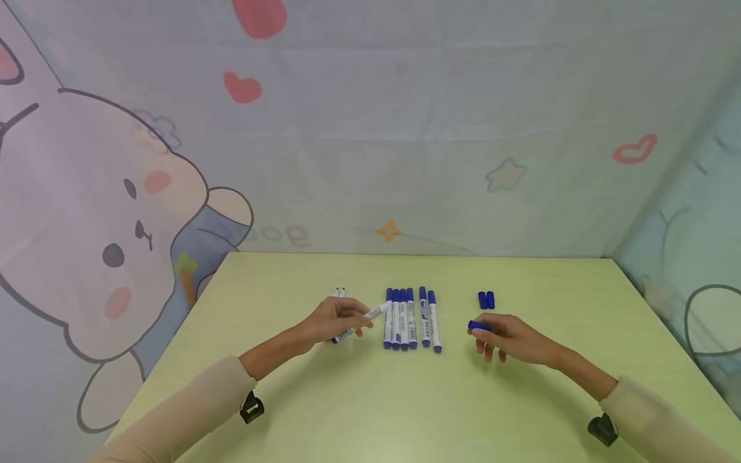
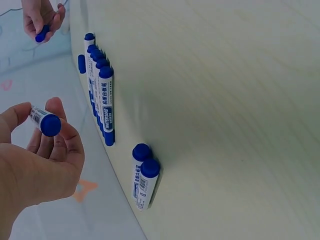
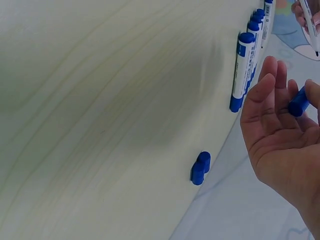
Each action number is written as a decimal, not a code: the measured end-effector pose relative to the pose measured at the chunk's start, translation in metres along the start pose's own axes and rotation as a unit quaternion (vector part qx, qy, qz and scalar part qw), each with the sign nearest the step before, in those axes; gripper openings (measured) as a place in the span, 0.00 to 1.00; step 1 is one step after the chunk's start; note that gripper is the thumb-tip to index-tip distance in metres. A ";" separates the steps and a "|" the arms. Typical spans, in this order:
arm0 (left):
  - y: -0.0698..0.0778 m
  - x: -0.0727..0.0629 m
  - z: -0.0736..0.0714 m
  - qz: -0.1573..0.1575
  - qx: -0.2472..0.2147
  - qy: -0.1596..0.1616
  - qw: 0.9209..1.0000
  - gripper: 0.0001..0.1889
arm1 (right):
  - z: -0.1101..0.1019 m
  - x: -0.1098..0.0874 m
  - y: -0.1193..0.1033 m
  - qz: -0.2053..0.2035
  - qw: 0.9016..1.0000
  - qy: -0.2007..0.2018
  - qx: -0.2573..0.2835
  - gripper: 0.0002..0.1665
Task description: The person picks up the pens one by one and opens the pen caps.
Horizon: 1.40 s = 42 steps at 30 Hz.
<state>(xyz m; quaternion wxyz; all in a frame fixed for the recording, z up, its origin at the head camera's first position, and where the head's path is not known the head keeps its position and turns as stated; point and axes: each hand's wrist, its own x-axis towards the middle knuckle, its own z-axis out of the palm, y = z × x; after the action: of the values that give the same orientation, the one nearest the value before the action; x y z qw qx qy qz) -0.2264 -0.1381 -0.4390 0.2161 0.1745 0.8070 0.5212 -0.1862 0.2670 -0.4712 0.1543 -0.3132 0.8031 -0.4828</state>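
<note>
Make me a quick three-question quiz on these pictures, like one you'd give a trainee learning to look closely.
1. What does the right hand hold?
2. True or false: the marker in the left hand has its cap on over the writing tip.
3. How many loose caps lie on the table? A) one B) two C) five

Key:
1. A blue cap.
2. False; the right wrist view shows its dark tip bare.
3. B.
</note>
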 end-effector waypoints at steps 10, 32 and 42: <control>-0.004 -0.001 -0.005 -0.013 -0.041 0.054 0.998 0.18 | 0.002 0.001 -0.001 0.010 1.000 0.000 -0.003 0.15; -0.023 0.011 -0.015 0.075 0.029 0.275 0.958 0.21 | 0.009 0.005 -0.002 -0.016 1.000 -0.011 0.016 0.14; -0.041 0.008 -0.026 0.049 0.023 0.286 0.957 0.20 | 0.010 0.007 0.001 -0.005 1.000 -0.013 0.007 0.14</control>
<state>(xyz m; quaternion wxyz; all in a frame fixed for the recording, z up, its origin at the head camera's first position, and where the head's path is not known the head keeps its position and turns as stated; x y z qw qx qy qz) -0.2489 -0.1702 -0.4684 -0.0539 0.0618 0.8375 0.5403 -0.1858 0.2561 -0.4766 0.1645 -0.3221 0.7962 -0.4851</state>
